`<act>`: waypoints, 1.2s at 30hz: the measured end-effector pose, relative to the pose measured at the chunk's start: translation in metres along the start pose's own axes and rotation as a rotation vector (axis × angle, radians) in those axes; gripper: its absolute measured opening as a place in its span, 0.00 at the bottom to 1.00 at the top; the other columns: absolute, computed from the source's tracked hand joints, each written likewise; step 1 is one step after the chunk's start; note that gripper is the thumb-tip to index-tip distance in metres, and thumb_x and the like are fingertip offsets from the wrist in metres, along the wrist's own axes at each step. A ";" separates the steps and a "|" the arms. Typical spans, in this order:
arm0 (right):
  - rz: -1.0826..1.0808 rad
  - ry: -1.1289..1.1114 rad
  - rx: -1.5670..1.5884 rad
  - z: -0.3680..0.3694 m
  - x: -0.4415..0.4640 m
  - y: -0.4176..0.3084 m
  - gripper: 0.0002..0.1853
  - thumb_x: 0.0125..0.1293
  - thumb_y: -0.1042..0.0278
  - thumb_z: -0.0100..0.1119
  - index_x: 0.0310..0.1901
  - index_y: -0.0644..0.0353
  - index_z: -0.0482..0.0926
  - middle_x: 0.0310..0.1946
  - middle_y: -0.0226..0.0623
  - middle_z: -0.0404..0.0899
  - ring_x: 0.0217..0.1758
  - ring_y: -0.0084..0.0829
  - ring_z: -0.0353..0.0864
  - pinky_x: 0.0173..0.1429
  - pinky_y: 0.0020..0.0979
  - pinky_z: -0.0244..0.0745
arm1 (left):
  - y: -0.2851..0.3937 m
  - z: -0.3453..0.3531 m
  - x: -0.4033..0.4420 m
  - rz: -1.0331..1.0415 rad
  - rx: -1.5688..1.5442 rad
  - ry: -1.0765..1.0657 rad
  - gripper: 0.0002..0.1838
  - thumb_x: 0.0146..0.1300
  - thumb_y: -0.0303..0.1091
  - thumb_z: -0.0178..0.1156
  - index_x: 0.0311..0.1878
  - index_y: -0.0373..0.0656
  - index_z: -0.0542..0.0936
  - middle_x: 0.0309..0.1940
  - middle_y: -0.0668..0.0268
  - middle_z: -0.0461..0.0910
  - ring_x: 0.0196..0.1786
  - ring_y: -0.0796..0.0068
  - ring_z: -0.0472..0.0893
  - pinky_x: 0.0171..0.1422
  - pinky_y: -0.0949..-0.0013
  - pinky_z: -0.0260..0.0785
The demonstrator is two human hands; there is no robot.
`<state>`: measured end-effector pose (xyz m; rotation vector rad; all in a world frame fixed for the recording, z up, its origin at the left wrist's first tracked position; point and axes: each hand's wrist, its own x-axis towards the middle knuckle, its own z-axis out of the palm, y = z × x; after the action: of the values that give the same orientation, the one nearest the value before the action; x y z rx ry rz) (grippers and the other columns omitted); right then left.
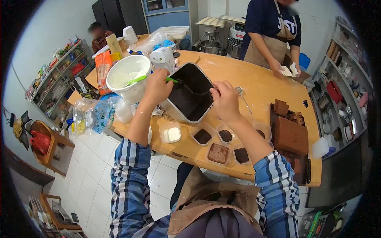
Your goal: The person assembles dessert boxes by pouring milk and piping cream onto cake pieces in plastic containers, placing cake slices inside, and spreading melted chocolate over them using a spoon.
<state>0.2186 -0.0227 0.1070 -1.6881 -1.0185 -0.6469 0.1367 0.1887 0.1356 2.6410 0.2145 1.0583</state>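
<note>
Scraping, it seems: our left hand (pixel 157 85) grips a green tool (pixel 171 79), right hand (pixel 225 100) pinches the tin (pixel 176 112); next needs steadiness.

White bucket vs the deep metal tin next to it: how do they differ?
Opening: the bucket is round; the tin is four-sided with rounded corners.
Outside: the bucket is plain white; the tin is silvery grey.
Inside: the bucket holds white stuff; the tin looks very dark, nearly black.
Shared: both are open-topped, with no lid on.
</note>
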 end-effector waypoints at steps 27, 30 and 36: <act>0.871 -0.559 0.116 0.023 -0.028 0.019 0.04 0.51 0.76 0.58 0.24 0.68 0.78 0.18 0.40 0.78 0.19 0.28 0.79 0.26 0.29 0.73 | 0.017 -0.001 0.000 -0.291 0.037 -0.160 0.12 0.46 0.34 0.61 0.31 0.35 0.75 0.25 0.49 0.77 0.35 0.50 0.77 0.39 0.56 0.68; 0.892 -0.498 0.189 0.016 -0.027 0.011 0.04 0.52 0.77 0.58 0.27 0.69 0.76 0.17 0.40 0.77 0.18 0.27 0.79 0.22 0.28 0.72 | 0.024 -0.009 -0.006 -0.267 -0.026 -0.056 0.11 0.46 0.32 0.60 0.29 0.35 0.73 0.23 0.50 0.76 0.31 0.51 0.77 0.36 0.58 0.68; 0.873 -0.469 0.342 -0.003 -0.023 -0.014 0.10 0.53 0.75 0.60 0.35 0.70 0.72 0.17 0.38 0.75 0.14 0.26 0.74 0.16 0.27 0.67 | 0.037 -0.029 -0.008 -0.125 -0.083 0.161 0.10 0.46 0.28 0.61 0.29 0.34 0.72 0.19 0.52 0.73 0.23 0.56 0.74 0.28 0.61 0.65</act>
<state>0.1949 -0.0310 0.0968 -1.7822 -0.5430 0.4813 0.1119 0.1573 0.1619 2.4359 0.3573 1.2108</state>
